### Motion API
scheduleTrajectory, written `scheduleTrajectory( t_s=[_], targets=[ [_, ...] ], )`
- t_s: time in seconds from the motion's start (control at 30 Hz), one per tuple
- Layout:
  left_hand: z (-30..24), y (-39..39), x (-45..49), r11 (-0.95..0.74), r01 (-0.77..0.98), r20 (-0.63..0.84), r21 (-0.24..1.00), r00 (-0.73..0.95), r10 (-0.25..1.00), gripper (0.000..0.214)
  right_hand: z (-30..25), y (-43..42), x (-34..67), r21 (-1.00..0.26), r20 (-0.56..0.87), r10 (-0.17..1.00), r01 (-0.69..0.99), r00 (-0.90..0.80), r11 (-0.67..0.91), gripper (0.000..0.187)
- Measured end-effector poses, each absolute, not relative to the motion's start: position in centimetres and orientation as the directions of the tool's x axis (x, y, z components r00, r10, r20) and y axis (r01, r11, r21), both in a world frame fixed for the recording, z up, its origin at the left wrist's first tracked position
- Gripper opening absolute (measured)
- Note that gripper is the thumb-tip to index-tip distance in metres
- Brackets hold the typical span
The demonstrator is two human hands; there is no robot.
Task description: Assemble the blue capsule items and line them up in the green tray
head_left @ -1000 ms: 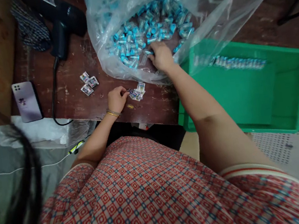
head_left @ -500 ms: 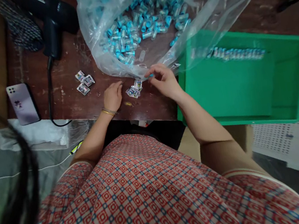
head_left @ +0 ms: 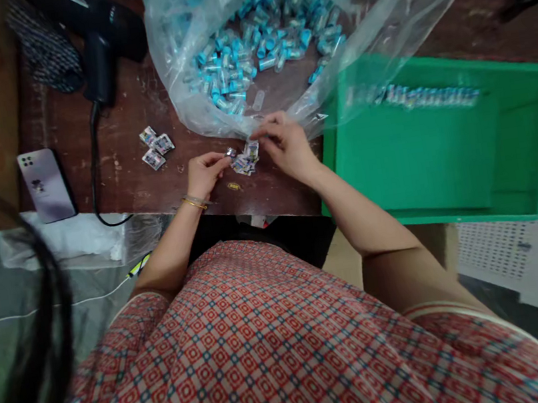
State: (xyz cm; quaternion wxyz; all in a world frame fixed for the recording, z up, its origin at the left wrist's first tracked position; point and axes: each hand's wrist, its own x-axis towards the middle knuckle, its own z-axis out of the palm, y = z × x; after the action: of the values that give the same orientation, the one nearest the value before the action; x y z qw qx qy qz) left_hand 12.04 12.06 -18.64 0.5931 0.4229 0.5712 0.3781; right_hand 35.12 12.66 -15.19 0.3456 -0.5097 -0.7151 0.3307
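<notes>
My left hand (head_left: 207, 174) pinches a small shiny printed label (head_left: 231, 152) between thumb and fingertips. It is just left of a loose pile of similar printed labels (head_left: 246, 162) on the dark red-brown table. My right hand (head_left: 288, 148) is on the pile's other side, thumb and fingers closed together near its upper edge. What those fingers hold, if anything, is hidden. Behind both hands lies a clear plastic bag (head_left: 196, 121), open toward me, with many small clear vials (head_left: 233, 75) with light blue ends inside.
A green tray (head_left: 424, 158) at the right holds a row of labelled vials (head_left: 435, 96). More labels (head_left: 155, 149) lie left of my hands. Farther left are a phone (head_left: 47, 187), a black heat gun (head_left: 99, 58) with its cord, and a patterned cloth (head_left: 44, 50).
My left hand has moved slightly right and now pinches a label at the pile. My right hand has shifted a little left; the blue bit at its fingertips no longer shows.
</notes>
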Motion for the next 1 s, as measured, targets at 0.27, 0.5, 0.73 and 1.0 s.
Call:
scheduleTrajectory(
  t_s=[0.27, 0.5, 0.73, 1.0],
  targets=[
    [-15.9, 11.2, 12.6, 0.445, -0.201, -0.396, 0.873, 0.241, 0.886, 0.028, -12.6, 11.4, 35.3, -0.978, 0.051, 0.976, 0.189, -0.213, 0.093, 0.036],
    [-15.2, 10.7, 12.9, 0.467, -0.208, -0.384, 0.859, 0.343, 0.858, 0.038, -11.7, 10.5, 35.1, -0.983, 0.040, 0.970, 0.163, -0.239, 0.081, 0.037],
    [-15.5, 10.3, 13.6, 0.528, -0.202, -0.456, 0.825, 0.315, 0.832, 0.037, -11.1, 9.9, 36.4, -0.989, 0.030, 0.983, 0.138, -0.180, 0.055, 0.043],
    [-15.6, 10.4, 13.9, 0.535, -0.207, -0.461, 0.819, 0.318, 0.829, 0.030, -10.7, 9.3, 36.6, -0.990, 0.018, 0.980, 0.135, -0.198, 0.046, 0.041]
  ],
)
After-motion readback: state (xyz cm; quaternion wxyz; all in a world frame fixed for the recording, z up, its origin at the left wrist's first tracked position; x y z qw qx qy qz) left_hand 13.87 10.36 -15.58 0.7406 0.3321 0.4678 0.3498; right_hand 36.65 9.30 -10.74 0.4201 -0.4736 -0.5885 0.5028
